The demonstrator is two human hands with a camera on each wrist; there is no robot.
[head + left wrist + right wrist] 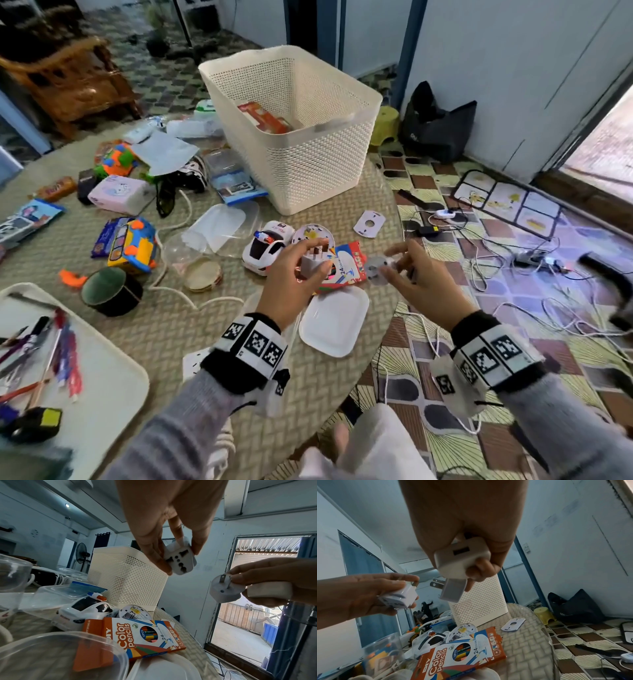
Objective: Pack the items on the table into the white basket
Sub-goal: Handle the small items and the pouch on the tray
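Adapter (180, 559) pinched in my left hand (291, 277); my right hand (421, 274) grips charger (462, 557) and round plug (224, 589).

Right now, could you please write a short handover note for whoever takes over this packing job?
Left hand: fingers grip a white cube travel adapter.
Right hand: holds a round white two-pin plug and a white USB charger block.
White perforated plastic basket: one orange-and-white item inside.
Left: orange colour pencil box, white toy police car and most other items remain on the table.
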